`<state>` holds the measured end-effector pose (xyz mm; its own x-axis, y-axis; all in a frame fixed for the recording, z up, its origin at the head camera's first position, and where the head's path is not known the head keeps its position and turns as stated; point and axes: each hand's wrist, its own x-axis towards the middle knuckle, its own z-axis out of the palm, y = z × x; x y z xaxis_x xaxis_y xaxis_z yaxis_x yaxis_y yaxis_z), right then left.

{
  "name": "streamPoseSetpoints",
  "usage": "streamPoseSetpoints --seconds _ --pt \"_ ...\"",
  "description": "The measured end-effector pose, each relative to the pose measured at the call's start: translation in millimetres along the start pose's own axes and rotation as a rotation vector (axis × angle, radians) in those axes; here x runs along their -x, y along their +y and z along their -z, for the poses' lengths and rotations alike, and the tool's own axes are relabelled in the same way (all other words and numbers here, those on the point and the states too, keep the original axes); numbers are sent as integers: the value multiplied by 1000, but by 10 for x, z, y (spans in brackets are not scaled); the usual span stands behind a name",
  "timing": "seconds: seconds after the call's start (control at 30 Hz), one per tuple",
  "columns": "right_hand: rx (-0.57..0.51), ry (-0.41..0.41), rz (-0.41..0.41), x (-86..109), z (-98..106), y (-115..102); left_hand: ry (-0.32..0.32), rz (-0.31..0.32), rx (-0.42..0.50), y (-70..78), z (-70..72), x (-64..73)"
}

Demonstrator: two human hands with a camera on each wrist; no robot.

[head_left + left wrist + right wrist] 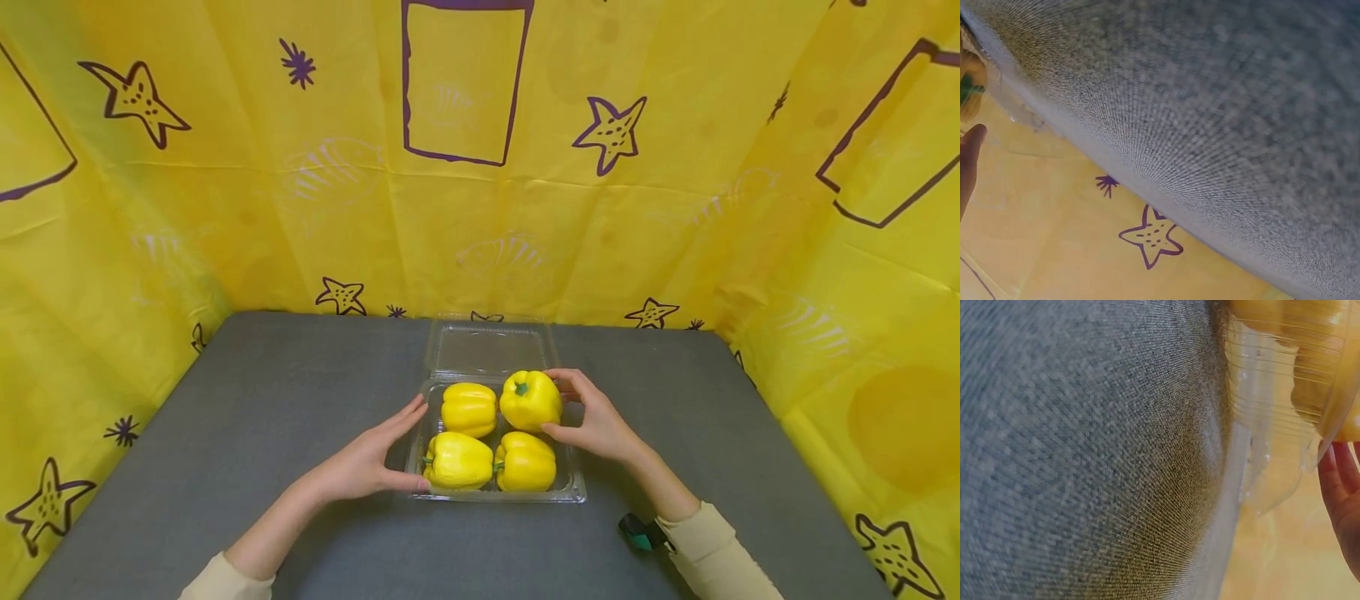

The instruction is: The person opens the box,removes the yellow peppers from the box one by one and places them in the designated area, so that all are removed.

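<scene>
Yellow, lobed peppers [468,408] crowd a clear plastic tray [573,488].

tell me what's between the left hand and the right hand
In the head view, a clear container and four yellow peppers lie between the left hand and right hand; the right hand holds the back right pepper.
</scene>
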<state>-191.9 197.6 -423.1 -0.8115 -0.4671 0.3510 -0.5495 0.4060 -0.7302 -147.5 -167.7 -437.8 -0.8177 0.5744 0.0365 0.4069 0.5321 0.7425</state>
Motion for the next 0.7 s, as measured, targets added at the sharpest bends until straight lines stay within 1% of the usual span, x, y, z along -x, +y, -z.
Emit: streamPoseSetpoints --seconds 0.1,0.3,0.43,0.53,0.63,0.7 --pt "-20 16 -17 11 48 -134 7 11 15 4 1 -11" --pt "-105 70 -109 65 111 -154 5 15 29 1 -4 -20" --pt "-166 130 -155 109 134 45 0 21 28 -5 -5 -20" --pt "-209 183 -161 135 162 177 -5 26 28 -5 -2 -19" --pt "-239 230 -160 145 212 173 -9 24 28 -10 -1 -22" --pt "-241 255 -167 153 241 181 -14 25 26 -15 -2 -26"
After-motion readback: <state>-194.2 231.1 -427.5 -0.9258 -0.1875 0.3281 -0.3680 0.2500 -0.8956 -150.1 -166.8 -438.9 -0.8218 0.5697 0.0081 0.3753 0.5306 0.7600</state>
